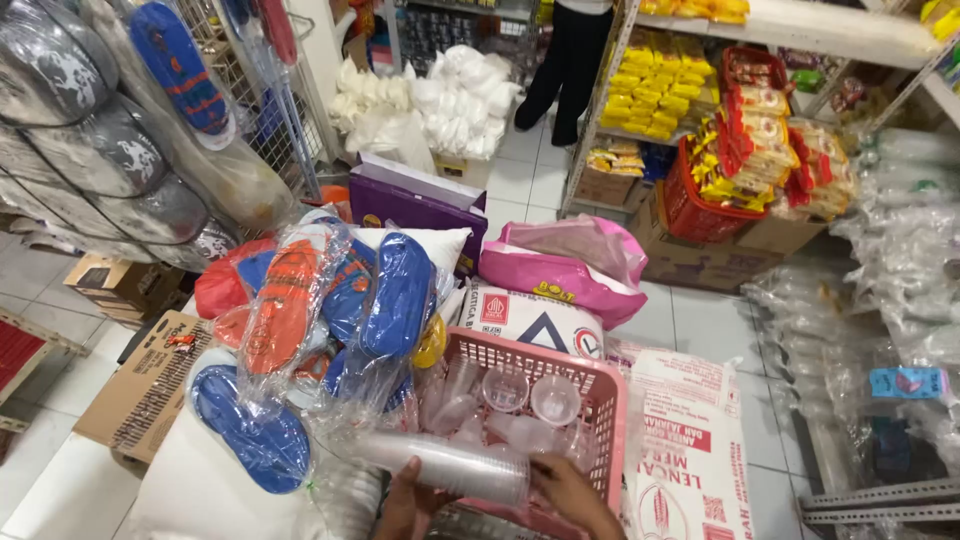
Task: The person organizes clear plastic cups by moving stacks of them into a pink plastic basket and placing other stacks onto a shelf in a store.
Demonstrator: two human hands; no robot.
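Over one pink basket (600,400), both hands' (405,500) (570,490) grips clasp one sleeve of clear cups (450,465).

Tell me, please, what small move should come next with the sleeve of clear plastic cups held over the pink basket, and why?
Probably lower the sleeve of clear cups into the pink basket. Both the left hand and the right hand grip it, lying sideways right at the basket's near rim, and loose clear cups already sit inside, so there seems to be room beside them.
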